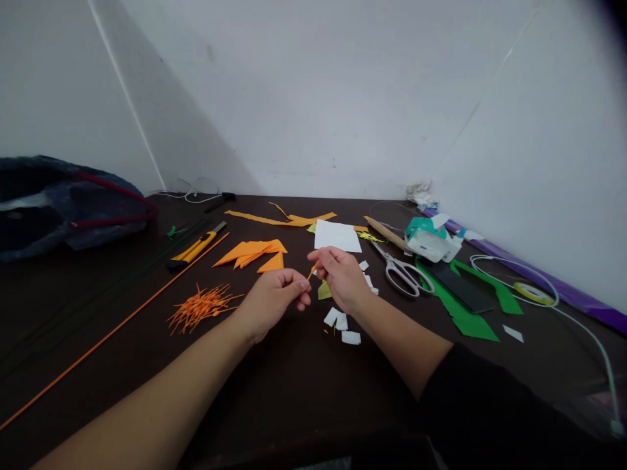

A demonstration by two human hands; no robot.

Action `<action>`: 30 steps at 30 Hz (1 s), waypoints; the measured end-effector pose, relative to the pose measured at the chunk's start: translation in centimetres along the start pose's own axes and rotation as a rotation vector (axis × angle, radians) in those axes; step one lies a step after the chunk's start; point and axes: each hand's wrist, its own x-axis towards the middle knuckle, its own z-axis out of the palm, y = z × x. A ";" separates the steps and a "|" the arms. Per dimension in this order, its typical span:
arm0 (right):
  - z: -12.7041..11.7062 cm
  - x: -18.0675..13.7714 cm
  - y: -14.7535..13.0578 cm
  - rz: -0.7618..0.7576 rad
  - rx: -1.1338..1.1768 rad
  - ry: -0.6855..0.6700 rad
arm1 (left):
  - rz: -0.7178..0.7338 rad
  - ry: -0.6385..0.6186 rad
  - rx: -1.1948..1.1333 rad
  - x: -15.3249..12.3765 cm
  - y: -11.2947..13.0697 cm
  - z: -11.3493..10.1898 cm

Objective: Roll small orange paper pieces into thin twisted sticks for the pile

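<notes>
Between my hands, over the middle of the table, is a short, thin orange paper strip (312, 270) that looks twisted. My left hand (279, 290) is closed, pinching its lower end between thumb and fingertips. My right hand (340, 271) is closed too, its fingers and thumb on the upper end. To the left of my left hand lies a pile of thin orange twisted strips (202, 308). Folded orange paper pieces (252, 252) lie just beyond it. Small white paper pieces (337, 318) and a yellow-green scrap (324, 290) are under and beside my right hand.
Scissors (402, 273) lie right of my right hand, near green paper (460, 310), a black phone-like slab (460, 287) and a tissue pack (431, 238). A yellow utility knife (196, 249) and a long orange stick (122, 323) lie left. White paper (337, 236) sits beyond my hands.
</notes>
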 end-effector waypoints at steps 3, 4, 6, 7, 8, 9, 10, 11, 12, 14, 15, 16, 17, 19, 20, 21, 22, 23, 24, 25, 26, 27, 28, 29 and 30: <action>-0.6 0.3 0.0 0.017 0.102 -0.125 | -0.006 -0.026 -0.050 0.2 -0.2 -0.1; -0.7 0.3 0.0 0.011 0.082 -0.119 | -0.011 -0.031 -0.062 0.2 -0.3 -0.1; -0.7 0.4 0.1 -0.008 0.008 -0.067 | -0.016 -0.035 -0.075 0.3 -0.4 -0.1; -0.7 0.4 0.1 -0.020 -0.032 -0.035 | -0.015 -0.037 -0.075 0.3 -0.4 -0.1; -0.7 0.5 0.2 -0.033 -0.076 -0.004 | -0.009 -0.038 -0.067 0.2 -0.3 0.0; -0.6 0.5 0.2 -0.048 -0.124 0.027 | -0.001 -0.038 -0.048 0.2 -0.3 0.0; -0.5 0.4 0.2 -0.063 -0.174 0.055 | 0.009 -0.034 -0.019 0.2 -0.2 0.0; -0.4 0.4 0.1 -0.078 -0.226 0.078 | 0.018 -0.027 0.018 0.1 -0.1 0.0; -0.3 0.4 0.0 -0.091 -0.279 0.097 | 0.028 -0.018 0.059 0.0 0.0 0.0; -0.1 0.2 -0.4 -0.106 -0.369 0.124 | 0.052 0.002 0.146 -0.1 0.1 -0.1; 0.0 0.2 -0.6 -0.110 -0.407 0.132 | 0.067 0.010 0.192 -0.2 0.2 -0.1; 0.1 0.1 -0.8 -0.115 -0.441 0.137 | 0.085 0.014 0.246 -0.3 0.2 -0.1; 0.2 0.0 -1.0 -0.121 -0.473 0.141 | 0.107 0.021 0.313 -0.3 0.3 -0.2; 0.4 -0.1 -1.2 -0.135 -0.529 0.148 | 0.163 0.049 0.483 -0.5 0.4 -0.1; 0.4 -0.1 -1.3 -0.141 -0.551 0.152 | 0.199 0.068 0.574 -0.6 0.5 -0.1; 0.5 -0.1 -1.3 -0.143 -0.567 0.158 | 0.236 0.087 0.657 -0.6 0.5 -0.1; 0.5 -0.1 -1.3 -0.142 -0.577 0.162 | 0.271 0.105 0.724 -0.7 0.6 0.0; 0.5 -0.1 -1.2 -0.138 -0.580 0.164 | 0.300 0.116 0.770 -0.7 0.6 0.0; 0.5 -0.1 -1.1 -0.129 -0.572 0.160 | 0.316 0.121 0.792 -0.7 0.6 0.0; 0.4 0.0 -0.9 -0.112 -0.544 0.145 | 0.317 0.121 0.789 -0.7 0.5 0.0; 0.3 0.1 -0.8 -0.080 -0.488 0.117 | 0.300 0.117 0.761 -0.7 0.5 -0.1; 0.2 0.2 -0.7 -0.033 -0.402 0.071 | 0.270 0.109 0.708 -0.7 0.4 -0.2; 0.0 0.3 -0.6 0.025 -0.292 0.008 | 0.232 0.094 0.637 -0.6 0.3 -0.2; -0.3 0.4 -0.5 0.085 -0.172 -0.063 | 0.190 0.075 0.553 -0.6 0.2 -0.3; -0.5 0.5 -0.5 0.137 -0.061 -0.138 | 0.151 0.054 0.466 -0.5 0.1 -0.4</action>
